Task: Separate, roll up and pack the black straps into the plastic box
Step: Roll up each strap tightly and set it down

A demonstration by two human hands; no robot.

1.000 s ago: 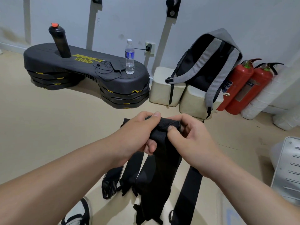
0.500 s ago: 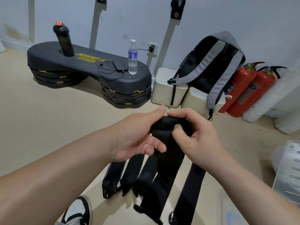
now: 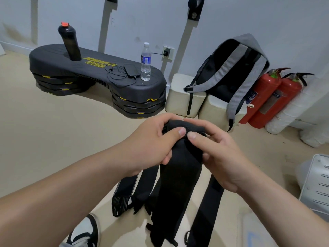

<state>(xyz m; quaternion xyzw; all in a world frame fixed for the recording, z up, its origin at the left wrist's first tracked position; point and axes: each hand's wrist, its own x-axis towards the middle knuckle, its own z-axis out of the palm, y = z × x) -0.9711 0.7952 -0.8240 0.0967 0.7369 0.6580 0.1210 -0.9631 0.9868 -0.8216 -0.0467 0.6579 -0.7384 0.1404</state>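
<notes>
While the left hand (image 3: 153, 139) and right hand (image 3: 213, 150) pinch the rolled top of one strap (image 3: 179, 175), its tail hangs toward the floor (image 3: 53, 139); rolling seems underway, so next calls for winding downward evenly.

backpack (image 3: 236, 68) beside two fire extinguishers (image 3: 274, 97)

Black straps (image 3: 179, 179), grey-and-black backpack (image 3: 236, 68), two red extinguishers (image 3: 267, 97), black step platform (image 3: 58, 59) with yellow lettering
</notes>
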